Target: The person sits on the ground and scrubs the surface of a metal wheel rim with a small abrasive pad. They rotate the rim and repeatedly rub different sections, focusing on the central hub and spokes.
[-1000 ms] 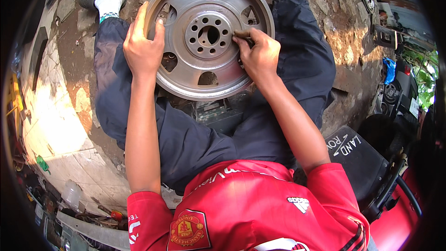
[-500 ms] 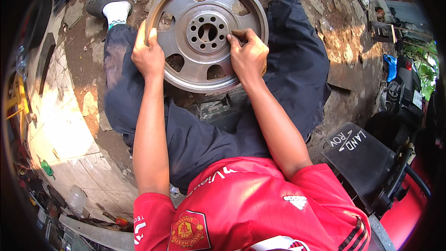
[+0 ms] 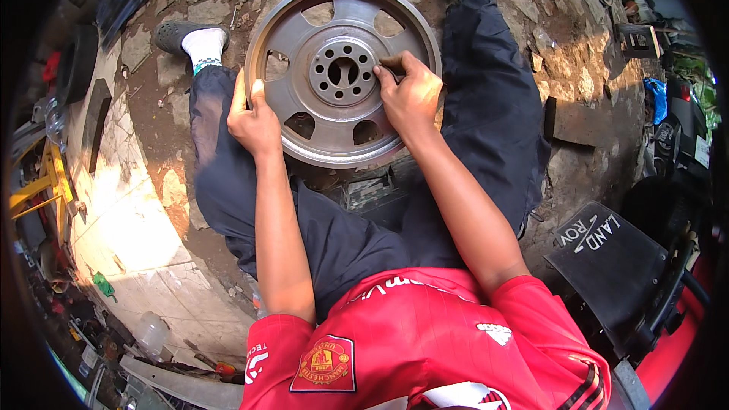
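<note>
- A round metal wheel stood out in front of the person, between the lower legs of the dark trousers, its open face turned up toward the wearer.
- Being round, it offered no long axis; the direction that counted ran from its hub, with a ring of small holes about a larger central one, out to the rim.
- The right hand was the nearer to that hub, which lay just up and to the left of it. Its thumb and forefinger came close together at the hub's right edge, beside the holes, in a narrow pinch; whether they held some small thing between them could not be told.
- The left hand was farther from the hub, down and to the left of it, at the wheel's left rim. Its thumb lay over the edge and its fingers ran along the outer side, so the rim sat in its grasp.
- The two hands thus flanked the wheel, one at the outer edge and one near the centre.
- Below the wheel's near edge, a dark object showed between the thighs; what bore the wheel's weight was hidden.
</note>
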